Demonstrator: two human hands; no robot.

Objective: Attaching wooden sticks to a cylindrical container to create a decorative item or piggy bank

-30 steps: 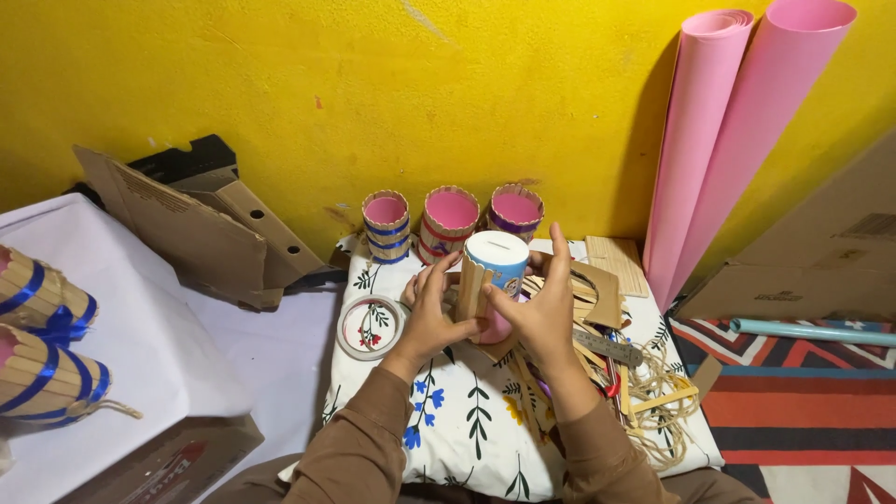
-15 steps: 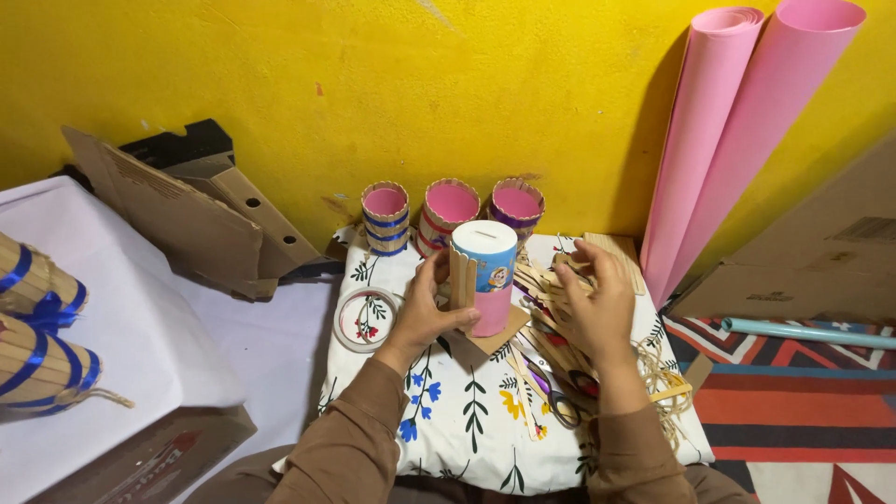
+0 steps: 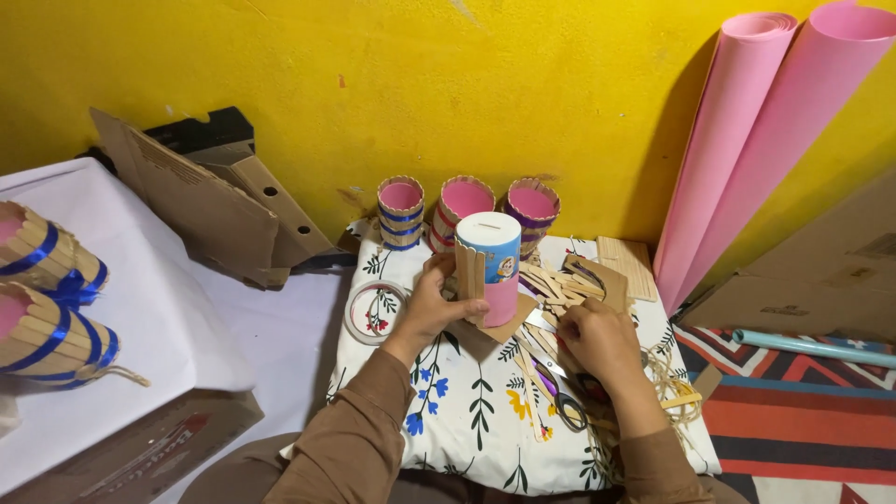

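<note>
White-topped pink cylindrical tin [image 3: 489, 266], frame centre: steadied upright by left hand [image 3: 434, 308], fingers gripping stuck-on wooden sticks. Right hand [image 3: 597, 341] curled, reaching loose wooden sticks [image 3: 551, 285]; best aligned vertically, edge to edge.

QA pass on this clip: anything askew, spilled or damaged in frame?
Nothing spilled or broken. The loose wooden sticks lie scattered on the floral cloth by the right hand, over the scissors. The left hand steadies the upright can, only partly clad in sticks. Torn cardboard leans on the wall.
</note>
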